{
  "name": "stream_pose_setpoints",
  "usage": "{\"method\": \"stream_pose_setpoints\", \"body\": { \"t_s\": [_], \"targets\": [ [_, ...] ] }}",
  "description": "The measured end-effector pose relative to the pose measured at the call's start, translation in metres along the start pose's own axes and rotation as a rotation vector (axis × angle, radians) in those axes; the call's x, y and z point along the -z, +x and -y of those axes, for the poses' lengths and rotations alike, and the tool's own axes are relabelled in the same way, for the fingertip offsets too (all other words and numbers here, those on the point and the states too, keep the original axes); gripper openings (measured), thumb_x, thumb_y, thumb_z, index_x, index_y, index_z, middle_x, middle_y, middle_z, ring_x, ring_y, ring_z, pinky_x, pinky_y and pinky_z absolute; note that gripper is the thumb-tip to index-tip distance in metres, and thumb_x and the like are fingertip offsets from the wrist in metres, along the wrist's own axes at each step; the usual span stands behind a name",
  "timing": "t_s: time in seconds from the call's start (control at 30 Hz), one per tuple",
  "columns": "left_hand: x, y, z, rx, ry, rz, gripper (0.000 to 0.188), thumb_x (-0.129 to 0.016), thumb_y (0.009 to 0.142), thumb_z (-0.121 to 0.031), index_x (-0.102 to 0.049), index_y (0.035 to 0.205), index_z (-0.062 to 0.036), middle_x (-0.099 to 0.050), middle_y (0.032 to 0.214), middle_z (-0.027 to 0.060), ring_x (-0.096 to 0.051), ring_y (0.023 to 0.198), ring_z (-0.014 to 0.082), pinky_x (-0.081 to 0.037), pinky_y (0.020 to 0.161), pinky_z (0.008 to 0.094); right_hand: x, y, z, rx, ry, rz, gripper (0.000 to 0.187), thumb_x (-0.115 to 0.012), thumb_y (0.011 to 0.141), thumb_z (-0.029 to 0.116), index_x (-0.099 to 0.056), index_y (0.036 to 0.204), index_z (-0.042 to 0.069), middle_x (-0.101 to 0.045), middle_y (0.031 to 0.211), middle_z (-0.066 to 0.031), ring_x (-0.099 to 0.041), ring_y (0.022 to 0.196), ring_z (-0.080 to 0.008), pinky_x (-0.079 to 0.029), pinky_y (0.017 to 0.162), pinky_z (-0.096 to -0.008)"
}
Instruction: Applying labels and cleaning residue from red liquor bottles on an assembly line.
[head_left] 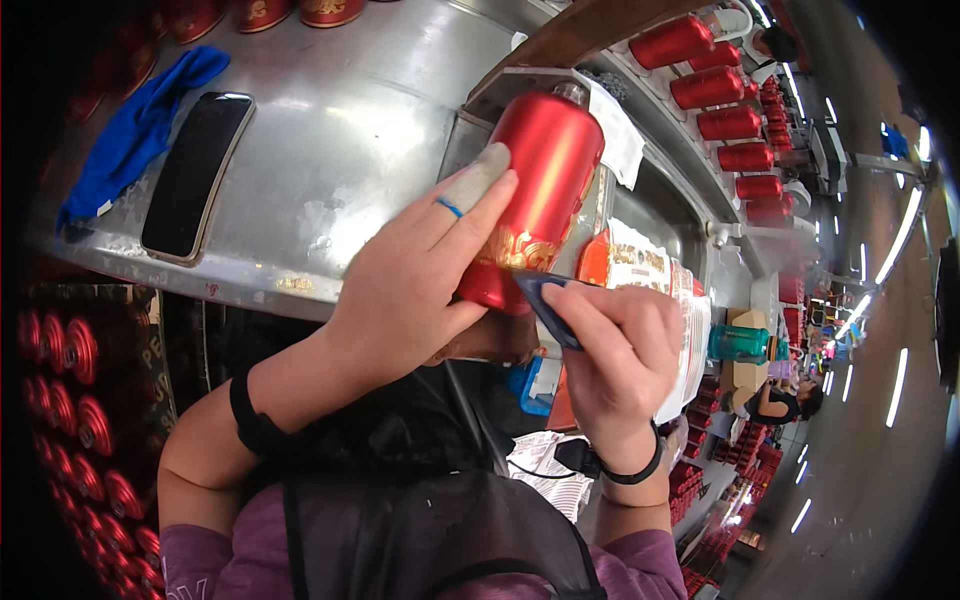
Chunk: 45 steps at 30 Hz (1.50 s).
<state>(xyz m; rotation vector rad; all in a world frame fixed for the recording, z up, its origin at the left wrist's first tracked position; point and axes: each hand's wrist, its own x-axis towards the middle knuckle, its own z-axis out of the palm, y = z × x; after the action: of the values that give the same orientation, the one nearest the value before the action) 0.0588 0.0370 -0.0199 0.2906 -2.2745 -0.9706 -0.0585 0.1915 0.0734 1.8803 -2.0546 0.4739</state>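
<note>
A shiny red metal bottle (pixel 548 150) with a gold pattern near its base lies tilted in front of me, its narrow neck pointing away. My left hand (pixel 430 240) is wrapped along the bottle's left side, with tape on one finger and a blue band around it. My right hand (pixel 620 340) pinches a flat dark blue scraper-like piece (pixel 552 312). Its edge touches the bottle at the gold pattern near the base. The palm side of my left hand is hidden.
A phone (pixel 198 175) and a blue cloth (pixel 150 130) lie on the metal table (pixel 330 130) at left. Red bottles (pixel 725 90) line a conveyor at right. Printed sheets (pixel 640 262) and a teal bottle (pixel 738 343) are nearby. Red bottles (pixel 95 425) are stacked lower left. Another person (pixel 790 402) is farther off.
</note>
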Motion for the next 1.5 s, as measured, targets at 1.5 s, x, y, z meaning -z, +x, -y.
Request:
{"method": "stream_pose_setpoints", "body": {
  "t_s": [1.5],
  "targets": [
    [-0.007,-0.006,-0.004,-0.101,0.153,-0.069,0.077,-0.065,0.070,-0.008,-0.039,0.137,0.0203,-0.049,0.139,0.0266,-0.060,0.108,0.0322,-0.052,0.095,0.0347,0.009,0.046,-0.007,0.319,-0.142,0.352,0.042,-0.066,0.063,0.015,-0.072,0.105,0.007,-0.061,0.088,-0.0028,-0.056,0.076,-0.0204,-0.045,0.062,-0.0312]
  ]
}}
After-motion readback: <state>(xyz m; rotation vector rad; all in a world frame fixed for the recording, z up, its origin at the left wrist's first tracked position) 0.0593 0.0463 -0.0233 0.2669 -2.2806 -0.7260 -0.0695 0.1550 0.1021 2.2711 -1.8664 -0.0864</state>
